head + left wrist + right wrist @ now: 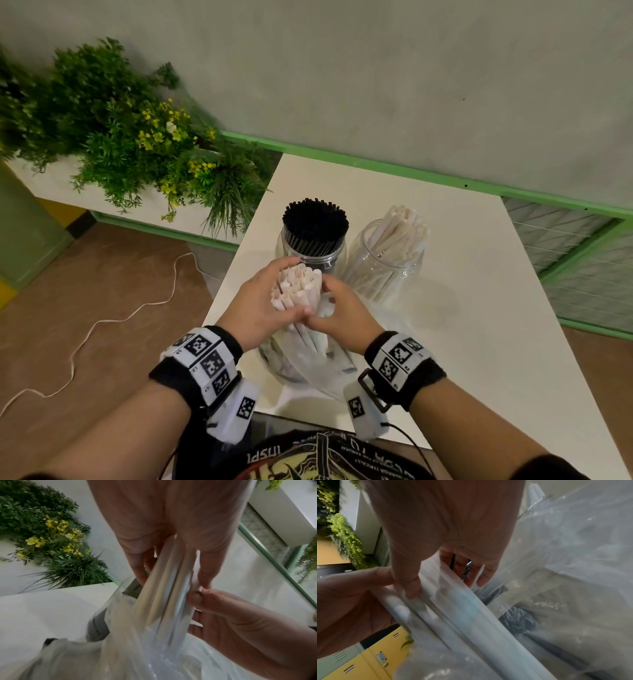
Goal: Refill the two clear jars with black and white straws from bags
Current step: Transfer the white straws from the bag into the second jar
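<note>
A bundle of white straws (299, 291) stands up out of a clear plastic bag (308, 363) near the table's front edge. My left hand (263, 308) wraps round the bundle from the left, and my right hand (339, 315) grips it from the right, thumbs almost meeting. In the left wrist view the white straws (164, 588) run between my fingers above the bag (137, 655). The right wrist view shows the white straws (453, 601) under my thumb. Behind stand a clear jar packed with black straws (315, 226) and a clear jar part filled with white straws (390, 253).
The white table (479, 308) has bare surface to the right of the jars. A planter of green and yellow plants (130, 137) borders the table's left. A white cord (113, 318) lies on the brown floor. A green-framed wall panel (582, 260) is at the right.
</note>
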The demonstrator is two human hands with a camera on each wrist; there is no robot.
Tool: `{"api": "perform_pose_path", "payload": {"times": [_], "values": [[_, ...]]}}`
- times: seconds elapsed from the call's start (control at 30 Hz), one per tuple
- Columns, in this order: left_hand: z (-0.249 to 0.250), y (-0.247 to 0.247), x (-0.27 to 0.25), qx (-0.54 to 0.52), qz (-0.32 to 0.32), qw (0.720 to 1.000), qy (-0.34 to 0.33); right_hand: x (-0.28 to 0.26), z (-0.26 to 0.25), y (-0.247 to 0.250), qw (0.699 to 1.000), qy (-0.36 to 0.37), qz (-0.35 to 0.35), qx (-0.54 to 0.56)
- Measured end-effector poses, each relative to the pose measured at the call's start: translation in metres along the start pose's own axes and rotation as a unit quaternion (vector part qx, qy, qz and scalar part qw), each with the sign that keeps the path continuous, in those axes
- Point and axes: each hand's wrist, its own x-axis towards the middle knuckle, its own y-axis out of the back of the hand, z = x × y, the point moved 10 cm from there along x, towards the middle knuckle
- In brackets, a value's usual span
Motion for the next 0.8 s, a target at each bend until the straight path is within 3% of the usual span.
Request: {"api": "perform_pose_path", "payload": {"times": [0.27, 0.4, 0.57, 0.8], "values": [[0.009, 0.003, -0.002, -0.022, 0.052, 0.998, -0.018, -0.002, 0.005, 0.008, 0.995, -0.045, 0.009, 0.085], [0.019, -0.003, -0.002, -0.045, 0.035, 0.997, -0.043, -0.005, 0.0, 0.011, 0.996, -0.042, 0.021, 0.077], [0.026, -0.003, -0.001, -0.04, 0.052, 0.995, -0.078, -0.015, -0.015, 0.031, 0.988, -0.006, 0.114, 0.1], [0.03, -0.009, -0.001, -0.011, 0.042, 0.995, -0.091, -0.024, -0.034, 0.033, 0.984, 0.056, 0.161, 0.05]]}}
